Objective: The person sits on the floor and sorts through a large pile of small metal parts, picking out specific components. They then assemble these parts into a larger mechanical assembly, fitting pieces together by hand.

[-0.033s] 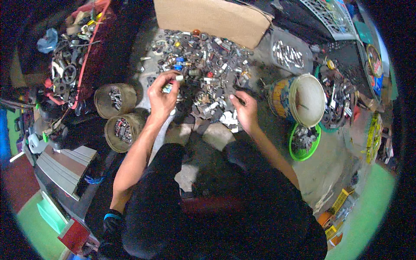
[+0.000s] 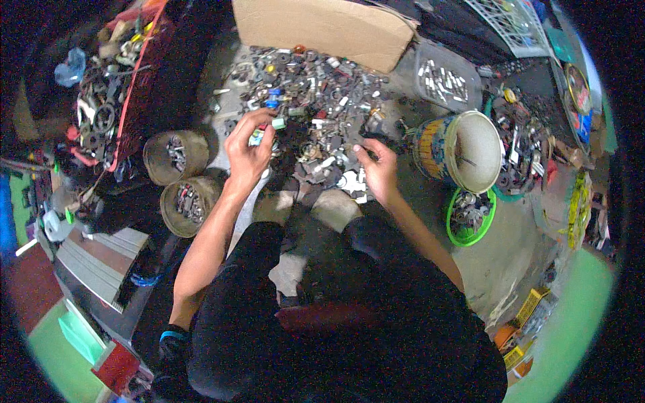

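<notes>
Over the near left part of a pile of small metal and plastic parts (image 2: 336,87), my left hand (image 2: 247,151) pinches a small pale green piece (image 2: 279,123) between thumb and fingertips. Something small and multicoloured (image 2: 256,138) shows inside that same hand; I cannot make out its kind. My right hand (image 2: 380,171) is at the pile's near right edge, thumb and forefinger close together. Whether a small part sits between them is too blurred to tell. Near my left fingertips lies a blue part (image 2: 272,99) among the dark and silvery pieces.
Two round tubs (image 2: 176,154) of small parts stand left. A tilted bucket (image 2: 463,151) and a green-rimmed basket (image 2: 471,235) are right. Behind the pile are a cardboard sheet (image 2: 322,30) and a clear bin (image 2: 447,80) of silvery pieces. A red crate (image 2: 134,87) stands far left.
The whole view has shifted slightly. The piece in my left fingertips shows a little more of its pale green side; both hands are otherwise in nearly the same place.
</notes>
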